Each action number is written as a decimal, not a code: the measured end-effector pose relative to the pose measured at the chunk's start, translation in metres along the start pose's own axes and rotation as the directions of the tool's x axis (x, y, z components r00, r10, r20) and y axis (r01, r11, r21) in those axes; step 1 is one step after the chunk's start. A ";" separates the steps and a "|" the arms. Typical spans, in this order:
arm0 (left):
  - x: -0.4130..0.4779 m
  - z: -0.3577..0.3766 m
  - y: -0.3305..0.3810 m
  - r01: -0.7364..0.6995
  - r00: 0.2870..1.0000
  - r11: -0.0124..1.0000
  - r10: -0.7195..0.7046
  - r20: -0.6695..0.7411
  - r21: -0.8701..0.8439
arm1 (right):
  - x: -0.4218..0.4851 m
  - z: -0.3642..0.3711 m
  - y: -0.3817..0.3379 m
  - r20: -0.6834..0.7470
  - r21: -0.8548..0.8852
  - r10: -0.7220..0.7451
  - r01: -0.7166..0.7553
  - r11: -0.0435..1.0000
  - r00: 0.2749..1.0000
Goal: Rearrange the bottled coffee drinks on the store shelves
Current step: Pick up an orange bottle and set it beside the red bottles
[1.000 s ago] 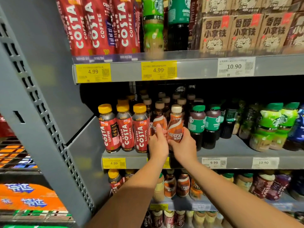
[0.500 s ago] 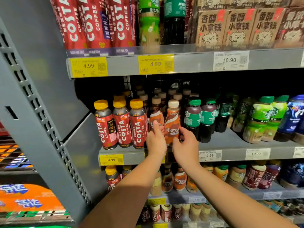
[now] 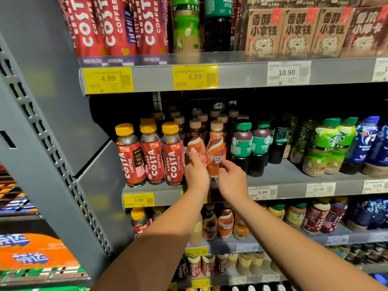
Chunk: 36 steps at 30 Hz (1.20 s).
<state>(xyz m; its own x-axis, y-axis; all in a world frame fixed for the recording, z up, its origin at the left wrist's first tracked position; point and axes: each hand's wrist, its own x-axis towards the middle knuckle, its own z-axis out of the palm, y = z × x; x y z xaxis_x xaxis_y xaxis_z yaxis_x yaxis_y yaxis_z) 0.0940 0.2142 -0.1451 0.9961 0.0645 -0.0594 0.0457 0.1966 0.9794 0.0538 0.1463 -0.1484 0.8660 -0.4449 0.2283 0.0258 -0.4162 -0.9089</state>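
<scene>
Two orange Nescafé bottles stand side by side at the front of the middle shelf. My left hand holds the left Nescafé bottle, thumb up on its label and fingers curled in between the two bottles. My right hand pinches the lower right side of the right Nescafé bottle with its fingertips. That bottle stands upright with its base on the shelf. Behind the pair, more brown-capped bottles run back into the dark.
Three red Costa bottles stand just left of my hands, green-capped Starbucks bottles just right. Light green Starbucks bottles and blue bottles follow further right. The upper shelf holds Costa bottles and latte cartons. Lower shelves carry more coffee.
My right hand has gone from wrapping the right Nescafé bottle to holding it by the fingertips. The left hand stays on the left bottle, thumb raised.
</scene>
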 end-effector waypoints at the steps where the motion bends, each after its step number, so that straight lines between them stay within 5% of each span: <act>1: 0.001 0.001 0.002 0.022 1.000 1.000 -0.022 0.008 -0.014 | 0.003 0.000 0.000 0.007 -0.005 0.012 -0.012 1.000 1.000; 14: -0.006 0.000 0.005 0.090 0.993 0.994 -0.085 0.077 -0.062 | 0.002 -0.006 -0.005 0.067 -0.008 0.046 -0.045 0.999 0.997; 17: -0.009 -0.006 0.005 -0.022 0.996 0.990 0.010 0.089 0.142 | 0.004 -0.010 -0.004 0.027 -0.054 0.046 -0.044 0.998 0.999; 21: -0.019 -0.022 0.020 -0.342 0.940 0.646 0.226 0.257 0.683 | 0.008 -0.030 -0.020 0.094 -0.333 -0.071 0.099 0.938 0.993; 25: -0.036 -0.023 0.047 -0.429 0.902 0.361 0.226 0.368 0.828 | 0.012 -0.056 -0.046 0.311 -0.587 -0.106 0.278 0.760 0.945; 36: -0.096 -0.001 0.117 -0.350 0.905 0.222 0.331 0.268 0.910 | 0.014 -0.125 -0.106 0.415 -0.642 -0.220 0.455 0.616 0.883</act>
<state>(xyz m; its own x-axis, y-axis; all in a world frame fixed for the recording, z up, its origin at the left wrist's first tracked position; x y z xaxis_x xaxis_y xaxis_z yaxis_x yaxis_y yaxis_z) 0.0035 0.2321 -0.0248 0.9366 -0.1386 0.3217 -0.2708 -0.8692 0.4138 0.0009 0.0846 -0.0049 0.9660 0.0275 0.2570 0.0893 -0.9686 -0.2321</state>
